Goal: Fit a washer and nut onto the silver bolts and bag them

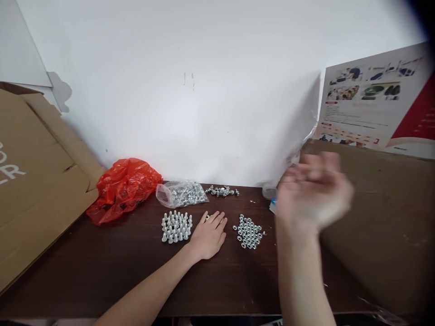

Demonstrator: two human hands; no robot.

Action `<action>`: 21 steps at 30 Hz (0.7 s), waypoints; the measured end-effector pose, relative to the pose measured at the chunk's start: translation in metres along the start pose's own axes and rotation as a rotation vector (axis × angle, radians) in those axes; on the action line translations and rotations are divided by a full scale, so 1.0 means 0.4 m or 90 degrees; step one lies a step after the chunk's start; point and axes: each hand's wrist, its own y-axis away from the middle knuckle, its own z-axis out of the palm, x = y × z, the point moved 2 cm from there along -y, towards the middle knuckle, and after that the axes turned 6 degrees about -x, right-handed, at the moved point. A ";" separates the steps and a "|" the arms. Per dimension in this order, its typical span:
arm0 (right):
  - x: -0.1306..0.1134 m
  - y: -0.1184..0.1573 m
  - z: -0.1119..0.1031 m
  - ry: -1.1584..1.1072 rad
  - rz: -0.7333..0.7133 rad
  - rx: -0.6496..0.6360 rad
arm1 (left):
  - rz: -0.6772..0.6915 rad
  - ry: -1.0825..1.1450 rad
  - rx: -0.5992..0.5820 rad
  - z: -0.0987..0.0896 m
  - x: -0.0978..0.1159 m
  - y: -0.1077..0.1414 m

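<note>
My left hand (208, 236) lies flat on the dark table with its fingers apart. A small pale ring-shaped piece shows by its fingertips; whatever else is under the palm is hidden. Left of it, several silver bolts (176, 227) stand upright in a close group. To its right, several hex nuts (250, 232) are spread flat in a cluster. My right hand (311, 192) is raised above the right side of the table, in front of a cardboard box. Motion blurs its fingers, and I cannot make out whether they hold anything.
A red plastic bag (127, 188) and a clear bag of small metal parts (186, 194) lie near the wall. Behind my left hand is a loose pile of screws (222, 191). Cardboard boxes flank the table on the left (37, 181) and right (380, 217).
</note>
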 end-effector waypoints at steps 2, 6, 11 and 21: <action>0.047 -0.016 0.047 0.041 0.024 -0.121 | 0.001 -0.002 -0.004 -0.005 0.000 -0.001; 0.145 -0.009 0.147 0.116 0.164 -0.585 | -0.013 -0.003 -0.011 -0.022 0.003 -0.002; 0.171 -0.017 0.181 0.360 0.117 -0.473 | -0.018 0.013 -0.024 -0.041 0.009 -0.004; -0.291 0.167 0.198 0.143 -0.114 -0.311 | -0.005 0.012 0.006 -0.016 0.002 -0.013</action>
